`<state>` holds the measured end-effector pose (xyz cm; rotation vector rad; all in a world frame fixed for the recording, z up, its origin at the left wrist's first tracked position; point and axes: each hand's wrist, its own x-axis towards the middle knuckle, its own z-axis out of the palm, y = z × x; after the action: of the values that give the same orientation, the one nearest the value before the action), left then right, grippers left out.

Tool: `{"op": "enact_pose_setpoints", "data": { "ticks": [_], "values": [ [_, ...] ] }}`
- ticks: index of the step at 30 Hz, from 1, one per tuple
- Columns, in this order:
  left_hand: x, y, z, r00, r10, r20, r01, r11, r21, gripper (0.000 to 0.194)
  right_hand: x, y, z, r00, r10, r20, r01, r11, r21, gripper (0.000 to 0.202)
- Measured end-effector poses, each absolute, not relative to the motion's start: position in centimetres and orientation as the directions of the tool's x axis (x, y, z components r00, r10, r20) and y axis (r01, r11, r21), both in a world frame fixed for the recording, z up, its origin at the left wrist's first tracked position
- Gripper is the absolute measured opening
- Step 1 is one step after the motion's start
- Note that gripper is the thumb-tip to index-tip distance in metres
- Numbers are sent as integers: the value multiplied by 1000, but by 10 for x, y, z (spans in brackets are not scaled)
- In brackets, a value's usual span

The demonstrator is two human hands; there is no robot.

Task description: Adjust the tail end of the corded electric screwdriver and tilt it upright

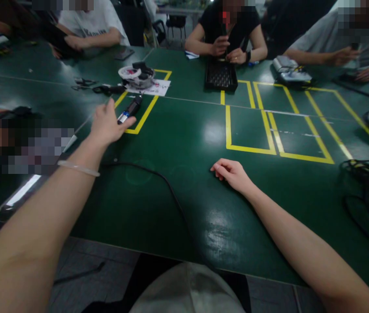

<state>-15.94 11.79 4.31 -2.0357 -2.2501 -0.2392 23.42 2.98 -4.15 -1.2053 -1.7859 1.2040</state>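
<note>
My left hand [106, 124] reaches out over the table, thumb and fingers apart around a black handheld tool [130, 108] with a blue and silver band. The tool lies within a yellow tape outline [147, 114]; whether my fingers touch it I cannot tell. Just beyond it, a clear round container [143, 80] with a white ring and black pieces sits on a white printed sheet [162, 88]. My right hand [232, 173] rests on the green table [178, 139], fingers curled in, with nothing visible in them.
A black cable [158, 173] crosses the table toward my lap. Yellow tape outlines [251, 151] lie ahead and right; coiled black cables [367, 182] lie at the right edge. Across, co-workers sit by a black tray [221, 77] and a grey device [290, 70]. Black tools [106, 89] lie left of the container.
</note>
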Motion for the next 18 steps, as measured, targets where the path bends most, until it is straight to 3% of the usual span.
{"op": "enact_pose_setpoints", "data": {
  "ticks": [2, 4, 10, 18],
  "values": [
    [-174, 128, 22, -216, 974, 72, 975, 212, 67, 95, 234, 31, -42, -360, 932, 29, 330, 156, -931, 39],
    [-187, 135, 5, -281, 960, 5, 959, 281, 50, 99, 234, 31, -42, -366, 930, 26, 333, 156, -930, 38],
    [-196, 137, -10, -215, 972, 89, 974, 220, -46, 62, 233, 32, -41, -362, 932, 18, 324, 144, -935, 34],
    [-140, 92, -15, -30, 999, 42, 999, 28, 28, 59, 231, 31, -40, -362, 932, 28, 322, 153, -934, 36]
  ]
}}
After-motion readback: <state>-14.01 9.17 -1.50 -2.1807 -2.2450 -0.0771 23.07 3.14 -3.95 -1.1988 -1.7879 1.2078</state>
